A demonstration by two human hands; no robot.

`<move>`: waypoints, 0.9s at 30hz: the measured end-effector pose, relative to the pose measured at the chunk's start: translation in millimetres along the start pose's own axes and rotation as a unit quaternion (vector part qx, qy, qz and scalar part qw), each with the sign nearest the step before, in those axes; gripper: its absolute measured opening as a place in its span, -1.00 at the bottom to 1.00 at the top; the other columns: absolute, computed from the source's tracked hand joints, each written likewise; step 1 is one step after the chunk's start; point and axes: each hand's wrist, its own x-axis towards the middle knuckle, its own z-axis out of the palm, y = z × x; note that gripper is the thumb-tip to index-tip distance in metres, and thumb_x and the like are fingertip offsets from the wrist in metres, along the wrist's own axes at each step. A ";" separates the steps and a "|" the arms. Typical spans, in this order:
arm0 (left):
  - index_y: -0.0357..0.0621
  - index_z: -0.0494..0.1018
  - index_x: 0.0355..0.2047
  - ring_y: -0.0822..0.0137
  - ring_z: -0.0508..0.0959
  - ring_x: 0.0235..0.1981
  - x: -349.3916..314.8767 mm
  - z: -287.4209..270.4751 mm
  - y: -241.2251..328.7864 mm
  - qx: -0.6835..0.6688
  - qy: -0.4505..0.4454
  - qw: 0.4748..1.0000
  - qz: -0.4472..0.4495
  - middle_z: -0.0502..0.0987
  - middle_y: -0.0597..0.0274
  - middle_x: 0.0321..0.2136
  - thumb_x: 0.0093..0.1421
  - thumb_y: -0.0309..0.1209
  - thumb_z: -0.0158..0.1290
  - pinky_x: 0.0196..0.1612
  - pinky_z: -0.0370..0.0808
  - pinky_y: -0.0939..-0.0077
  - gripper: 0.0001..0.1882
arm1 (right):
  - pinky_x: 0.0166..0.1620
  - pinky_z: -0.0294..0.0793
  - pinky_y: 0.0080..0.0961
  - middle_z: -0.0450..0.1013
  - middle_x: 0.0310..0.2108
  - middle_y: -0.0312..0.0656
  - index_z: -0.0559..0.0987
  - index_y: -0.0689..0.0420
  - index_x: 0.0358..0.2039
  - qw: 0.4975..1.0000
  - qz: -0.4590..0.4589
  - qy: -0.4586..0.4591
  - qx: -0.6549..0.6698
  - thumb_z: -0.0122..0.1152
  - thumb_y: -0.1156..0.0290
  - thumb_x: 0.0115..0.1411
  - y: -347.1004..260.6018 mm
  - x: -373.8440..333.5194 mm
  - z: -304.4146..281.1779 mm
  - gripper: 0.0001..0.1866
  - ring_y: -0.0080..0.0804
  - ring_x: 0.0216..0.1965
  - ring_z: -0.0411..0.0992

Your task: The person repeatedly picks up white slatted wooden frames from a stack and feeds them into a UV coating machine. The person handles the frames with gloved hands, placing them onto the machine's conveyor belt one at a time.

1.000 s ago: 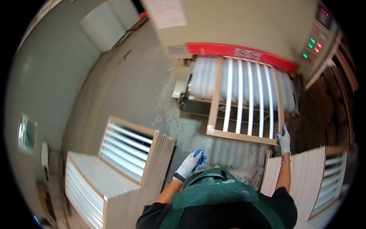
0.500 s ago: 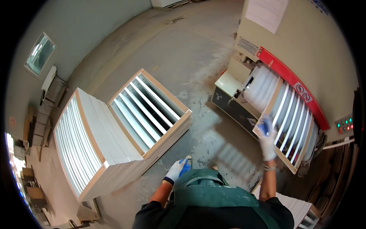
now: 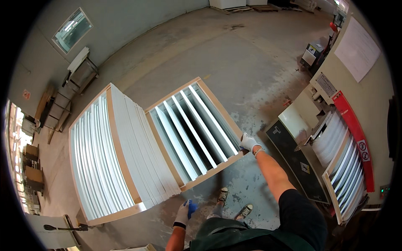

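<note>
The right arm stretches forward and slants across to the left, its forearm bare below a black sleeve. The gloved right hand (image 3: pixel 249 142) meets the near right corner of a slatted frame (image 3: pixel 203 126), palm turned downward. Its fingers bend down at the wooden edge and touch it; how firmly they are closed I cannot tell, since the fingertips are partly hidden.

The left arm stays low beside the green apron (image 3: pixel 222 232), forearm rising from the lower edge. The left hand (image 3: pixel 183 211) (white glove with blue fingers, black band at the wrist) hangs apart from the frames. Its fingers are half open and loosely curled, with nothing visible in them.

The slatted frame lies face up in front of the person, its white slats running lengthwise inside a tan border. Just beside it on the left stands a taller stack (image 3: pixel 144 150) of similar frames. Well to the right, another slatted frame (image 3: pixel 331 200) rests partly on the rollers (image 3: pixel 329 142) of a machine, beneath a curved red bar (image 3: pixel 355 140).
</note>
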 end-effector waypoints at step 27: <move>-0.25 0.48 -0.21 0.51 0.49 -0.46 -103.0 106.3 49.8 0.158 -0.106 0.974 0.123 0.51 0.34 -0.45 0.29 -0.42 0.11 -0.43 0.39 0.59 -0.85 | -0.08 0.52 -0.18 0.56 -0.31 0.12 0.55 0.26 -0.15 0.944 0.152 0.210 0.204 0.43 0.24 -0.11 135.8 -426.3 -57.6 -0.48 0.08 -0.19 0.55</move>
